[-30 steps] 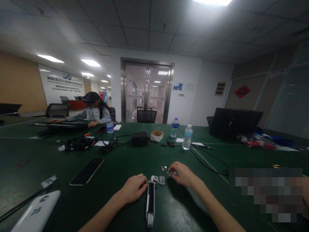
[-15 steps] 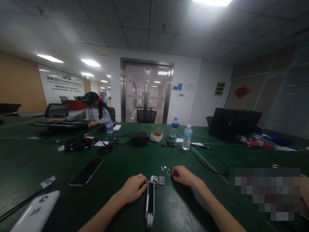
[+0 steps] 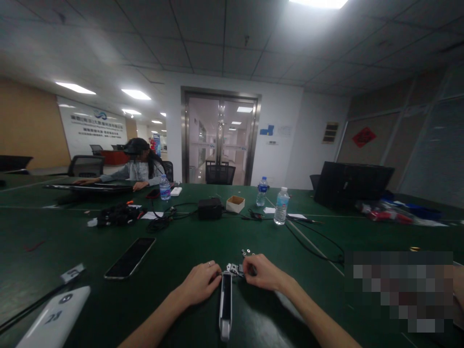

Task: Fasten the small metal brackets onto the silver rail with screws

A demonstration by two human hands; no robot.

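My left hand [image 3: 199,284] lies on the green table [image 3: 181,251] with its fingers curled, fingertips at the far end of a long white and black tool [image 3: 225,304] that points away from me. Just beyond that end sits a small metal hinge [image 3: 232,267]. My right hand [image 3: 263,276] is pinched closed and rests on the hinge's right side, hiding that part; what the pinch holds is too small to see. A few tiny washers or screws [image 3: 247,252] lie just beyond the hinge.
A dark phone [image 3: 130,257] lies to the left, and a white device [image 3: 54,319] sits at the near left corner. Water bottles [image 3: 281,207], a small box [image 3: 235,203], cables [image 3: 311,249] and a black laptop [image 3: 350,186] stand farther back. Another person [image 3: 137,166] sits at the far left.
My right hand has left the loose small parts and moved left and toward me onto the hinge, closing into a pinch. My left hand and the tool have stayed put.
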